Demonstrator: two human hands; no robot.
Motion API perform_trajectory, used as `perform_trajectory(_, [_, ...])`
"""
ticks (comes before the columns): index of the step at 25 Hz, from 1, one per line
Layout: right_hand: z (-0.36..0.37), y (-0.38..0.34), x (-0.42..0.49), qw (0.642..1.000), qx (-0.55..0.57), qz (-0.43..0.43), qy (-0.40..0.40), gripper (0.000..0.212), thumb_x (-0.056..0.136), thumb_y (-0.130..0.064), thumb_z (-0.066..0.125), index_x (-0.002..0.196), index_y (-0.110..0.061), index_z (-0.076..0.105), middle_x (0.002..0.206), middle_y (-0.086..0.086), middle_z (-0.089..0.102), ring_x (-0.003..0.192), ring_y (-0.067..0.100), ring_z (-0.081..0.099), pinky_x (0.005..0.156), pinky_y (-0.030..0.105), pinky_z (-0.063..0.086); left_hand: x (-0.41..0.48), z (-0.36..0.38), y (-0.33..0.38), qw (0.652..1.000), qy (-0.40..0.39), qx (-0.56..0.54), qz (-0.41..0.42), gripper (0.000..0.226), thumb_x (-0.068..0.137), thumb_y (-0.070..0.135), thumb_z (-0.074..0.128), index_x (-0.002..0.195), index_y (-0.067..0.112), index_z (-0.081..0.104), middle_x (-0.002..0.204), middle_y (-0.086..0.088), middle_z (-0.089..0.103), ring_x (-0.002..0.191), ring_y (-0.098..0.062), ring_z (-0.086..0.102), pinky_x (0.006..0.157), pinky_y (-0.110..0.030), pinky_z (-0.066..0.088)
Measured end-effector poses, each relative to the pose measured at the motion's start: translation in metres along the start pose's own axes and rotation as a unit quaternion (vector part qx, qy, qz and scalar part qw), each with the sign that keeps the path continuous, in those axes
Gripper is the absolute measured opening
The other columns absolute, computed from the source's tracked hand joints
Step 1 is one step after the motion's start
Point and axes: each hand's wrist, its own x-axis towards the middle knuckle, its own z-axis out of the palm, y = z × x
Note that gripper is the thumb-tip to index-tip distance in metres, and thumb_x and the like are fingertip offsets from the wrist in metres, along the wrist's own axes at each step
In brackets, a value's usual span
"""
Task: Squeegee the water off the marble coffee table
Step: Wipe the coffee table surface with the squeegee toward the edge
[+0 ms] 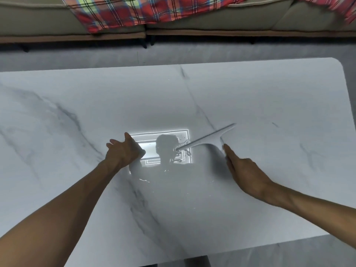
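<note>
Where gripped, squeegee [207,138] beyond right hand [244,174]

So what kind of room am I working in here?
Most likely a home living room: a low marble coffee table stands in front of a beige sofa draped with a plaid blanket, and a ceiling light reflects in the wet tabletop.

A living room: sofa [212,18], plaid blanket [134,10], marble coffee table [250,93].
</note>
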Motion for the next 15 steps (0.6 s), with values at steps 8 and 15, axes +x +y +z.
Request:
perform_trajectory(8, [-0.059, -0.095, 0.133, 0.995, 0.053, -0.002, 0.089, 0.055, 0.099, -0.014, 0.034, 0.151, -0.018, 0.016, 0.109, 0.027, 0.057, 0.085, 0.039, 0.061, 0.056, 0.036, 0.045, -0.067, 0.049, -0.071, 0.988, 0.138, -0.036, 0.062, 0.050, 0.089, 0.010, 0.055, 0.136, 0.002, 0.040, 0.116, -0.026, 0.054, 0.104, -0.042, 0.054, 0.087, -0.047, 0.047])
perform_trajectory(15, [0.024, -0.043, 0.078, 0.986, -0.051, -0.137, 0.084, 0.052, 0.101, -0.025, 0.032, 0.151, -0.024, 0.018, 0.061, 0.004, 0.045, 0.046, 0.020, 0.037, 0.058, 0.032, 0.033, -0.075, 0.104, -0.099, 0.995, 0.040, -0.079, -0.039, 0.054, 0.096, 0.004, 0.033, 0.144, -0.015, 0.017, 0.147, -0.039, 0.021, 0.128, -0.060, 0.032, 0.102, -0.058, 0.037])
